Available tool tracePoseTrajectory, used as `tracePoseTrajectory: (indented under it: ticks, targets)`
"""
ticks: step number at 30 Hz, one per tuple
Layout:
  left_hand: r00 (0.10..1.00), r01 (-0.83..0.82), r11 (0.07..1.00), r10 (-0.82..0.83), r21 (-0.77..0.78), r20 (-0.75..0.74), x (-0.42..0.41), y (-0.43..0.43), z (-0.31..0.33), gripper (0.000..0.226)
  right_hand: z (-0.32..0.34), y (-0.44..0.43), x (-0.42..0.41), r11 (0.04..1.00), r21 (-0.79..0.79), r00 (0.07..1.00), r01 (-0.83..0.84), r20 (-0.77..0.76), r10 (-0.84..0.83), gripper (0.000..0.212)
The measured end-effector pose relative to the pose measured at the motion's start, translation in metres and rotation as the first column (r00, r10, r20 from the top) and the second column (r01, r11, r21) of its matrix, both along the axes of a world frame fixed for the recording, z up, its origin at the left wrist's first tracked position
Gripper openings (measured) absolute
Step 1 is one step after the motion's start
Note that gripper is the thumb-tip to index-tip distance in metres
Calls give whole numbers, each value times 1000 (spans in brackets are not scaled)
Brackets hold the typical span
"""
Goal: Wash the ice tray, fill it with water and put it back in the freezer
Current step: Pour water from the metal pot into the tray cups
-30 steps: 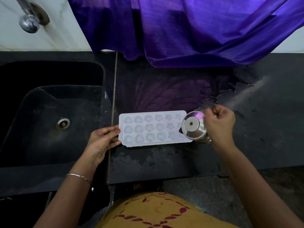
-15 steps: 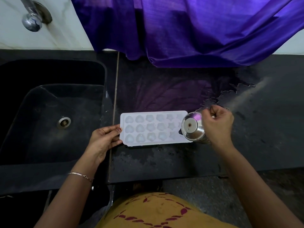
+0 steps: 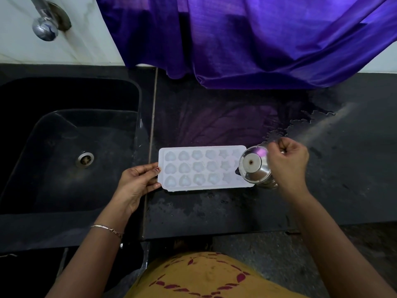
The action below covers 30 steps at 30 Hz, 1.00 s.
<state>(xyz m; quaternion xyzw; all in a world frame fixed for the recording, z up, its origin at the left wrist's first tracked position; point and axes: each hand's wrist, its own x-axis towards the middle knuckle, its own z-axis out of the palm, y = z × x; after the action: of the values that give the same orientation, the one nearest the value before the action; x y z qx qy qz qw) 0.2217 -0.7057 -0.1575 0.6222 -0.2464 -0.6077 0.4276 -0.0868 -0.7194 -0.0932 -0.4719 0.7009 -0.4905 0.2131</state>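
In the middle of the frame, a white ice tray point(image 3: 199, 168) lies flat on the dark, wet table point(image 3: 214, 214), just right of the black sink point(image 3: 64, 151). The left hand point(image 3: 137, 181) holds the tray's left short edge between thumb and fingers. The right hand point(image 3: 287, 162) is curled round a steel cup point(image 3: 254, 166), which is tipped over the tray's right end with its base facing the camera. A purple cloth point(image 3: 257, 39) hangs across the top, and a tap point(image 3: 45, 29) sits at the upper left.

Dim overall; brightest along far wall point(image 3: 90, 35). Shows purple reflection on wet counter point(image 3: 214, 125), glare on steel cup point(image 3: 254, 163), deep shadow inside sink point(image 3: 64, 93) at left. Bends straight lines near edges.
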Motion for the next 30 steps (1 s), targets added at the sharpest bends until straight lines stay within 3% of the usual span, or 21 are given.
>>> tracePoseTrajectory:
  ticks: [5,11,19,30]
  targets:
    - [1000,-1,1000,1,-3,2,-1,1,2,16,5,-4,1,999,0,975,45,216,-44,36]
    - [1000,-1,1000,1,-2,-9,-1,1,2,14,9,-5,12,999,-14,970,-47,237,49,22]
    - [1000,-1,1000,1,-4,-9,0,1,1,12,7,-10,23,992,-26,982,-125,136,127,42]
    - [1000,-2,1000,2,-7,-9,0,1,1,12,5,-9,27,980,-35,978,-194,-81,191,34]
